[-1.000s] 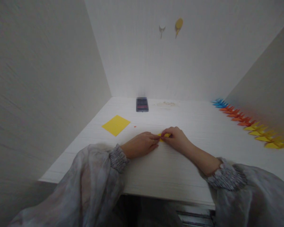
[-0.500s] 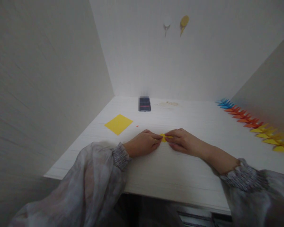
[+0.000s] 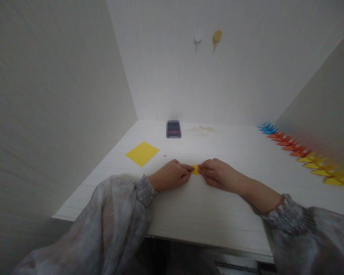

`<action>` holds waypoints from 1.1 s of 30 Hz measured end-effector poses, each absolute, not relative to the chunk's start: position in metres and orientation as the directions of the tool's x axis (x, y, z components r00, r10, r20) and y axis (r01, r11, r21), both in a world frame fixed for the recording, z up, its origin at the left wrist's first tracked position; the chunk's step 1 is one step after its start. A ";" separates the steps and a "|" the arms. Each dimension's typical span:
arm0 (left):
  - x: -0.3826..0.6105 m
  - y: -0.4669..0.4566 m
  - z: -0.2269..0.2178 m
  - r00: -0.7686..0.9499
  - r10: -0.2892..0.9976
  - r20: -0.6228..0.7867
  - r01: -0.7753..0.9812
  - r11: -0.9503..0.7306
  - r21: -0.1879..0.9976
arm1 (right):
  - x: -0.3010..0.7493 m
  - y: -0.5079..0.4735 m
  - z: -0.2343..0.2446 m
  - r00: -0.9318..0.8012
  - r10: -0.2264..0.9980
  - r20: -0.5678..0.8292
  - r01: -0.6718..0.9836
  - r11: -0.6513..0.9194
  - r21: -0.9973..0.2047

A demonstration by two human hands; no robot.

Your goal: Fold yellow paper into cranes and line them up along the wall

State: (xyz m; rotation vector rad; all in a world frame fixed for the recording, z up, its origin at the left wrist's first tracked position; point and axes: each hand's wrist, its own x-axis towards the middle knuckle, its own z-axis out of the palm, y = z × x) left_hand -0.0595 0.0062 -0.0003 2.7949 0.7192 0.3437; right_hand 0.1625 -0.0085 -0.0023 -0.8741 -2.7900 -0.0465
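Between my two hands, just above or on the white tabletop, is a small folded piece of yellow origami paper [image 3: 195, 170]. My left hand [image 3: 173, 175] pinches its left end with thumb and fingertips. On the other side my right hand [image 3: 218, 173] has its fingers closed on the right end. Most of the folded piece hides behind the fingertips, so its exact shape cannot be made out. A flat square yellow sheet [image 3: 142, 154] lies to the left, beyond my left hand. Near it rests a tiny orange scrap [image 3: 164, 155].
Along the right wall stands a row of folded paper cranes in blue [image 3: 268, 128], orange [image 3: 289, 143] and yellow [image 3: 323, 170]. A dark, blurred box [image 3: 173, 129] sits by the back wall. Two hooks, one white [image 3: 197, 42] and one yellow [image 3: 217, 37], are on that wall. The table's front edge [image 3: 209, 244] runs below my forearms.
The view has tilted and shifted slightly. My right fingers have closed in a little on the folded yellow paper, covering more of its right end. Both hands still hold it.
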 end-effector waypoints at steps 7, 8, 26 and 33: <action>-0.053 0.003 0.001 0.839 0.491 0.234 0.458 -0.870 0.183 | 0.155 -0.009 -0.003 -0.777 0.591 0.215 0.602 0.798 -0.018; -0.052 0.003 0.001 0.845 0.479 0.238 0.452 -0.877 0.162 | 0.155 -0.009 -0.003 -0.772 0.596 0.220 0.604 0.796 -0.035; -0.047 0.007 -0.005 0.852 0.455 0.259 0.453 -0.889 0.069 | 0.161 -0.010 0.003 -0.733 0.609 0.303 0.546 0.792 -0.272; -0.056 0.008 -0.007 0.832 0.474 0.287 0.482 -0.875 0.049 | 0.155 -0.021 0.011 -0.782 0.554 0.285 0.470 0.825 -0.314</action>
